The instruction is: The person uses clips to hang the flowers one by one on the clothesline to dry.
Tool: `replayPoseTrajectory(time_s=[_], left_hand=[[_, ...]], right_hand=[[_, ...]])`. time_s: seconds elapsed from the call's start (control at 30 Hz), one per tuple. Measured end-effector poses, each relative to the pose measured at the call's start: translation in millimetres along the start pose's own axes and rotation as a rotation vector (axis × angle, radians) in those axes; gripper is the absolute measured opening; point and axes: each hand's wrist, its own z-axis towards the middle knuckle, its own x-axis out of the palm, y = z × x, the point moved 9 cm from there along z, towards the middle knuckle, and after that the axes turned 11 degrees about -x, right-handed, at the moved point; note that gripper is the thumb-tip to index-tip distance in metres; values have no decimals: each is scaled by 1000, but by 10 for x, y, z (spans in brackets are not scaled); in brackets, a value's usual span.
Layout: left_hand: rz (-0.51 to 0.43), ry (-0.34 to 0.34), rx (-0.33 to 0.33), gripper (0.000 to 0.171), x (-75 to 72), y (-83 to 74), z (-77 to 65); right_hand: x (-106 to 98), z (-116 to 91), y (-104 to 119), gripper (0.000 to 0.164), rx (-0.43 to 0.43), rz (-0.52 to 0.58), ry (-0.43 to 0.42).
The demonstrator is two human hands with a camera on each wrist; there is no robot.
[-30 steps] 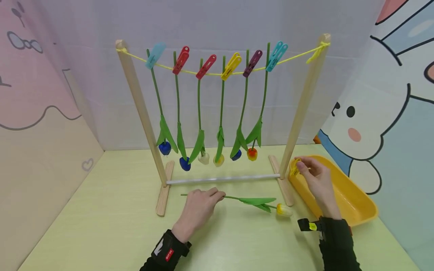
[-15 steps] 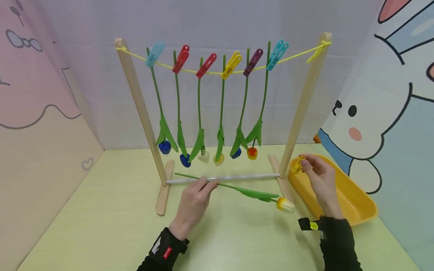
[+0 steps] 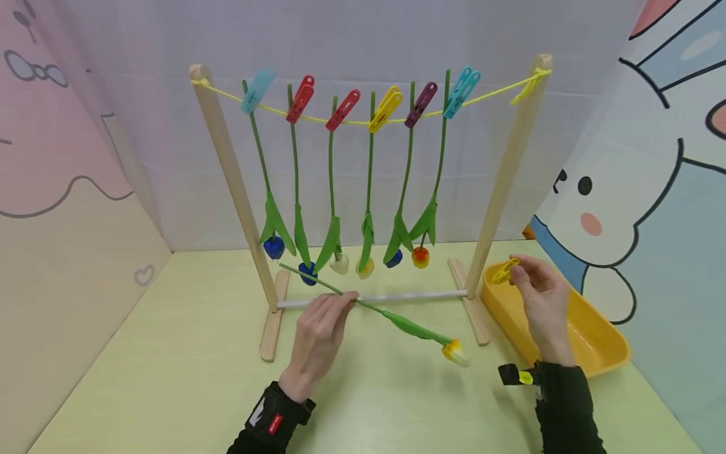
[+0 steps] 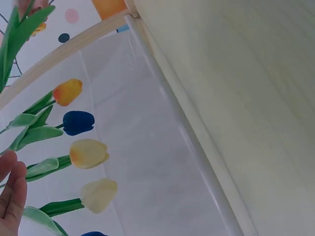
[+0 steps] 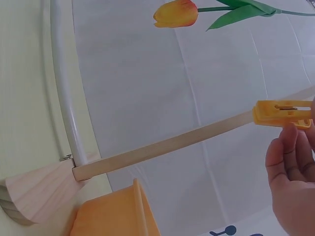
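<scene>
My left hand (image 3: 319,337) pinches the green stem of a yellow-and-white artificial tulip (image 3: 416,329), its bloom pointing down to the right above the table. In my right hand (image 3: 541,302) is a yellow clothespin (image 3: 505,271), held between thumb and fingers over the yellow basin; the right wrist view shows the same clothespin (image 5: 280,113) up close. Behind the hands a yellow string (image 3: 488,94) runs between two wooden posts. Several tulips hang from it head down, each by a clothespin, such as the purple clothespin (image 3: 421,104) and the red clothespin (image 3: 343,110).
A yellow basin (image 3: 601,353) stands at the right, close to the right foot (image 3: 469,302) of the rack. A white crossbar (image 3: 414,296) joins the posts low down. The left post (image 3: 232,176) leans beyond my left hand. Cartoon-printed walls flank the table.
The left hand has lifted the tulip off the table, its stem end rising up and left. The right hand has raised the clothespin slightly and turned it.
</scene>
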Motion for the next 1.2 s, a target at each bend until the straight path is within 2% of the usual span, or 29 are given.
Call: replayPoseTrajectory(time_s=[0.27,0.5,0.73,1.03,1.1,1.2], left_hand=[[-221,-13,-36,22,-53,-127,145],[-349,-1,-16,18,37,-306,417],[-473,99,-47,19,264,-537,755],[-586,225,-89,9,632,-747,1148],[-606,244,-102,7,712,-771,1235],[-620,264,-120,8,815,-804,1354]], right_hand=[[-66,13,71,16,-62,25,-69],[-1,170,231,12,-122,61,-66],[92,497,534,13,-196,126,-22],[198,1001,1097,10,-394,248,44],[240,1098,1231,10,-437,241,65],[314,1223,1411,12,-495,155,93]])
